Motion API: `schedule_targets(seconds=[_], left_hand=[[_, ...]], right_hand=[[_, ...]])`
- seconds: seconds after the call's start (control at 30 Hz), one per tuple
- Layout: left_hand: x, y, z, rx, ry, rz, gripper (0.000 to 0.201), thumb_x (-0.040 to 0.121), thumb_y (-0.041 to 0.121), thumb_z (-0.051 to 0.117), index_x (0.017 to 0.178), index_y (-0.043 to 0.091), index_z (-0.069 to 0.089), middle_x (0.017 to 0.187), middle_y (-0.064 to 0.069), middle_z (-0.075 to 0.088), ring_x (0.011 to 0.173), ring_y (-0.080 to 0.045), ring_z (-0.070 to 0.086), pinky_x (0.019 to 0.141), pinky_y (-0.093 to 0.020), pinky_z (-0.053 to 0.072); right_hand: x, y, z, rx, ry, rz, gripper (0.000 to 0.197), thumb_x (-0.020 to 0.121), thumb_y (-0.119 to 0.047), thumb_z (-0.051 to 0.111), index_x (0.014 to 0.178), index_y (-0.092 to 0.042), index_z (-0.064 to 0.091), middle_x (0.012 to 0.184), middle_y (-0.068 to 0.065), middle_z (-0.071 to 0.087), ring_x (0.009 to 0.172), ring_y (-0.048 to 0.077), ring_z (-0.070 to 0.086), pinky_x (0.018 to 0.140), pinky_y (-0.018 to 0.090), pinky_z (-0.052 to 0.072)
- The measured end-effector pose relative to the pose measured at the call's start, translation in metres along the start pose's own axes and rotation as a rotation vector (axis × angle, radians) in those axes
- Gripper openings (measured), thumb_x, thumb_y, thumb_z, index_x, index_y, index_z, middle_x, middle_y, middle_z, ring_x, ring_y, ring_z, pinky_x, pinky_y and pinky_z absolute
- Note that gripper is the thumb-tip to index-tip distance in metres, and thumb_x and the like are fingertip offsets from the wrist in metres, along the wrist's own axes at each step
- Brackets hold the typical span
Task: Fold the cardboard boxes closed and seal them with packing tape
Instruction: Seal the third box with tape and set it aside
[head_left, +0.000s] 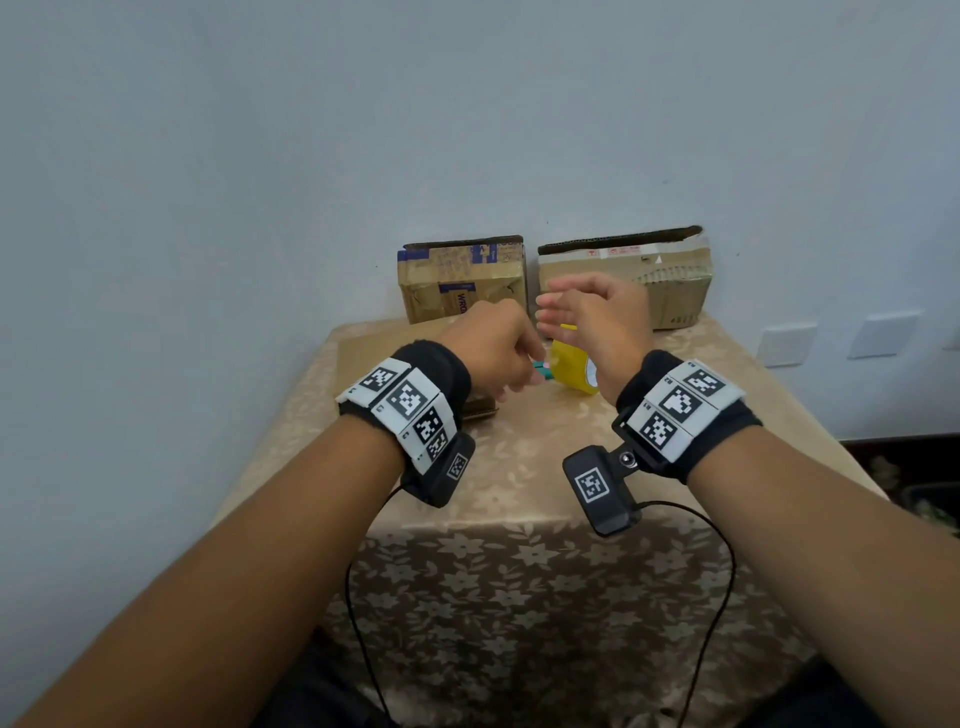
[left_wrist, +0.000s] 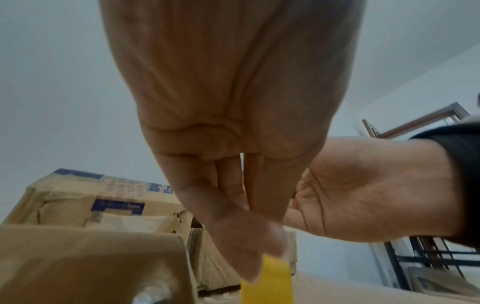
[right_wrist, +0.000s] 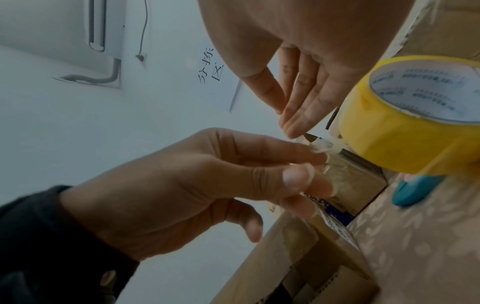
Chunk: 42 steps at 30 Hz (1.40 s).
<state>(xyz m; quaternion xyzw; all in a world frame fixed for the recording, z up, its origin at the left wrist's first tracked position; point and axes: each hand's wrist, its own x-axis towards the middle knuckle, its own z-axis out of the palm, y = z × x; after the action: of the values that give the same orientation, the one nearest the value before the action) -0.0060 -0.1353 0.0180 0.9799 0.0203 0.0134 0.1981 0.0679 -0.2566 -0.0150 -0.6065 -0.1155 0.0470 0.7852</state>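
Two cardboard boxes (head_left: 462, 278) (head_left: 626, 275) stand beyond the yellow tape roll (head_left: 571, 371) on the surface (head_left: 519, 457); contents hidden. Your hands hover above the roll: right hand (head_left: 597, 322) fingers straight, together; left hand (head_left: 493, 353) fingers pinch a crumpled clear tape scrap (right_wrist: 320, 147), beside the roll.
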Motion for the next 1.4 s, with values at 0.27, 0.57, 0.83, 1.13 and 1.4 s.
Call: schedule_targets(seconds=[0.27, 0.57, 0.83, 1.13, 1.4], left_hand=[[-0.004, -0.007, 0.000, 0.097, 0.013, -0.054, 0.025, 0.085, 0.038, 0.081, 0.075, 0.016, 0.073, 0.064, 0.003, 0.073, 0.051, -0.003, 0.065, 0.058, -0.021, 0.054], [-0.008, -0.008, -0.007, 0.075, -0.033, -0.046, 0.014, 0.090, 0.025, 0.076, 0.083, 0.014, 0.073, 0.069, 0.003, 0.073, 0.062, -0.006, 0.068, 0.066, -0.024, 0.055], [-0.010, -0.008, -0.007, 0.029, -0.020, 0.001, 0.008, 0.082, 0.024, 0.084, 0.082, 0.018, 0.079, 0.070, 0.007, 0.072, 0.051, 0.002, 0.063, 0.055, -0.016, 0.053], [-0.010, -0.009, -0.011, -0.055, 0.023, -0.019, 0.006, 0.091, 0.005, 0.071, 0.089, 0.009, 0.075, 0.079, -0.004, 0.076, 0.072, -0.018, 0.076, 0.059, -0.026, 0.062], [-0.014, -0.020, -0.035, -0.092, 0.265, -0.085, 0.013, 0.095, 0.018, 0.062, 0.089, 0.011, 0.070, 0.080, -0.004, 0.074, 0.073, -0.017, 0.074, 0.053, -0.022, 0.057]], right_hand=[[-0.002, -0.001, 0.004, 0.008, -0.009, 0.008, 0.022, 0.094, 0.009, 0.054, 0.102, -0.001, 0.071, 0.093, 0.018, 0.076, 0.074, 0.021, 0.074, 0.077, 0.036, 0.064], [-0.002, 0.002, 0.011, 0.009, -0.026, 0.022, 0.024, 0.092, 0.010, 0.053, 0.104, -0.001, 0.071, 0.094, 0.018, 0.076, 0.077, 0.024, 0.075, 0.077, 0.036, 0.064], [-0.003, 0.005, 0.012, -0.034, -0.044, 0.020, 0.024, 0.092, 0.008, 0.055, 0.103, -0.004, 0.072, 0.094, 0.016, 0.077, 0.082, 0.025, 0.075, 0.076, 0.035, 0.064], [-0.003, 0.005, 0.012, -0.043, -0.056, 0.024, 0.024, 0.093, 0.010, 0.053, 0.102, -0.004, 0.071, 0.097, 0.019, 0.076, 0.082, 0.025, 0.074, 0.074, 0.033, 0.064], [-0.002, 0.014, 0.020, -0.231, -0.127, 0.074, 0.020, 0.095, -0.001, 0.059, 0.105, -0.013, 0.071, 0.110, 0.015, 0.073, 0.105, 0.028, 0.071, 0.093, 0.041, 0.060]])
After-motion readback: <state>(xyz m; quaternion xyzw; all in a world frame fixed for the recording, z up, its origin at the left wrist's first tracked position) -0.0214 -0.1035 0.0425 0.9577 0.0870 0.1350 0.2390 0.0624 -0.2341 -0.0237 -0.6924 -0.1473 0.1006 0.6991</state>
